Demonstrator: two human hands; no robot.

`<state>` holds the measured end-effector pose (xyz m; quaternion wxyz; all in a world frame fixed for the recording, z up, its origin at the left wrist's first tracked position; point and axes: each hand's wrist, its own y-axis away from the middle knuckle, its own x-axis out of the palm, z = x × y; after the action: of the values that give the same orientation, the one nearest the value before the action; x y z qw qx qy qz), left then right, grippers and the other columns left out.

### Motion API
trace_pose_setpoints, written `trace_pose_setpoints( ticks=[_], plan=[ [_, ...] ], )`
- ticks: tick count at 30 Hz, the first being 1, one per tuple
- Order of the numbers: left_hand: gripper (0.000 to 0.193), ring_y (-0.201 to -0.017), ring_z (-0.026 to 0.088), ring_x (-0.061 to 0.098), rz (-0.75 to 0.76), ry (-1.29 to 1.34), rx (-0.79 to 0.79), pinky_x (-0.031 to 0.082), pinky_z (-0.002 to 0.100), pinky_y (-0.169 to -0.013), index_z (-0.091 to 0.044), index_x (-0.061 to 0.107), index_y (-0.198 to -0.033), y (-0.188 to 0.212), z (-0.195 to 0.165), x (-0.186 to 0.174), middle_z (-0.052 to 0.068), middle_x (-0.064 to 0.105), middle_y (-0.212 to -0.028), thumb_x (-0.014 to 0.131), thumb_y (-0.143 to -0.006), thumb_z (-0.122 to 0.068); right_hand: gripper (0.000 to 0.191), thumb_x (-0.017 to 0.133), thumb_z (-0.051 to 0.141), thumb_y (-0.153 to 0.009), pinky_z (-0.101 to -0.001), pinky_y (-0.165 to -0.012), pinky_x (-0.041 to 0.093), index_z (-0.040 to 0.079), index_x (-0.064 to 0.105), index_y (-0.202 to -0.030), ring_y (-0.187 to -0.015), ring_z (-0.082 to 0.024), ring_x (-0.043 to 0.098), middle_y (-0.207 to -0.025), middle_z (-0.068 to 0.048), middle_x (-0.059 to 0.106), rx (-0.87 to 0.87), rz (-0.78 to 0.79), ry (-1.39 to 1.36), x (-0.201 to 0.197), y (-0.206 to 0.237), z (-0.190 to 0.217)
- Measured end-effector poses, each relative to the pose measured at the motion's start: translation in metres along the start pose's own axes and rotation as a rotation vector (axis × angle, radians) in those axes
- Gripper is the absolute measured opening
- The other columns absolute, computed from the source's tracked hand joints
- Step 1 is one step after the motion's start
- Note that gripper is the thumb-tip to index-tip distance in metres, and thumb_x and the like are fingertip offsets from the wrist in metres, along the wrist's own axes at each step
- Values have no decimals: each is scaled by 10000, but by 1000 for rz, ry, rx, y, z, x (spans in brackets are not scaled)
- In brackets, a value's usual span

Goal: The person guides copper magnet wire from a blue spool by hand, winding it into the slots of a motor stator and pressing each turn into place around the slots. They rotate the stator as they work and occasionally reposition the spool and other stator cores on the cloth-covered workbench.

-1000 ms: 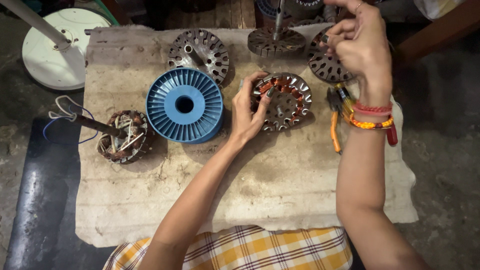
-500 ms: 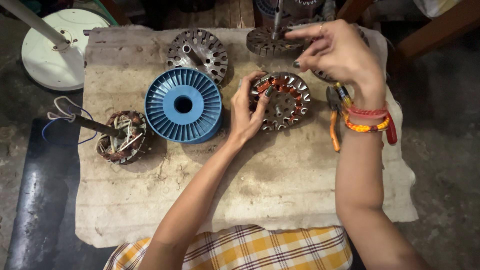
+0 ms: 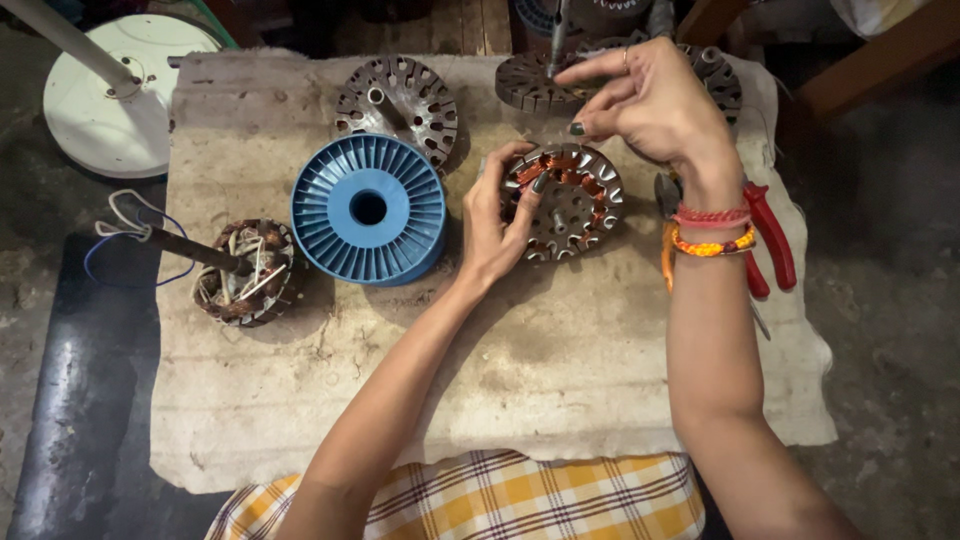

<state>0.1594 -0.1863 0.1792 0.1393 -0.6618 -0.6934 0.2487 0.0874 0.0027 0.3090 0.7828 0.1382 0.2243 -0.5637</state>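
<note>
A round metal stator (image 3: 570, 205), partly wound with copper wire, lies on a worn cloth-covered slab (image 3: 560, 380). My left hand (image 3: 492, 220) grips its left rim, thumb on the copper coils. My right hand (image 3: 655, 105) hovers just above its far edge. Thumb and middle finger are pinched together and the index finger points left. Any thin wire in that pinch is too fine to make out. A big blue plastic spool (image 3: 368, 210) lies flat just left of my left hand.
Bare stator cores (image 3: 400, 100) (image 3: 530, 80) (image 3: 718, 85) lie along the far edge. An old wound stator on a shaft (image 3: 245, 272) sits at the left. Red- and orange-handled pliers (image 3: 772, 235) lie under my right wrist. A white fan base (image 3: 105, 95) stands far left.
My right hand has come down from the far edge toward the stator, now pinched just above its rim. My left hand stays on the stator.
</note>
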Motion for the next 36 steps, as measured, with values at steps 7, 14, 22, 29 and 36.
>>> trace_pose_setpoints(
  ticks=[7, 14, 22, 29, 36],
  plan=[
    [385, -1147, 272, 715, -5, -11, 15, 552, 381, -1010, -47, 547, -1355, 2, 1, 0, 165, 702, -1229, 632, -992, -139, 449, 772, -92, -803, -276, -723, 631, 62, 746, -1224, -801, -129, 756, -905, -117, 785, 21, -43, 77, -1, -1, -2],
    [390, -1115, 261, 720, 1, -7, -24, 559, 371, -986, -48, 551, -1350, 1, 3, 1, 153, 699, -1224, 638, -979, -131, 395, 752, -85, -815, -223, -690, 641, 95, 766, -1166, -762, -114, 782, -894, -84, 800, -27, -243, 172, 16, -21, -25],
    [397, -1115, 256, 723, 10, 10, -17, 553, 372, -996, -43, 550, -1354, 1, 3, 1, 148, 713, -1211, 642, -973, -106, 395, 765, -106, -819, -233, -681, 627, 41, 771, -1185, -777, -133, 791, -888, -103, 792, -196, -464, 216, 5, -23, -52],
    [392, -1128, 260, 715, -8, 6, -5, 551, 367, -999, -44, 552, -1340, 1, 0, 0, 158, 701, -1221, 637, -959, -72, 380, 796, 17, -847, -239, -659, 624, 110, 761, -1214, -737, -102, 774, -874, -91, 796, -28, -327, 299, 12, -20, -37],
    [381, -1131, 265, 714, -2, -8, -16, 551, 374, -1004, -41, 552, -1338, 1, 0, -1, 158, 697, -1223, 642, -972, -90, 336, 808, 269, -916, -263, -545, 462, 204, 751, -1241, -593, -96, 682, -747, -85, 783, 236, -94, 486, 19, -6, -3]
  ],
)
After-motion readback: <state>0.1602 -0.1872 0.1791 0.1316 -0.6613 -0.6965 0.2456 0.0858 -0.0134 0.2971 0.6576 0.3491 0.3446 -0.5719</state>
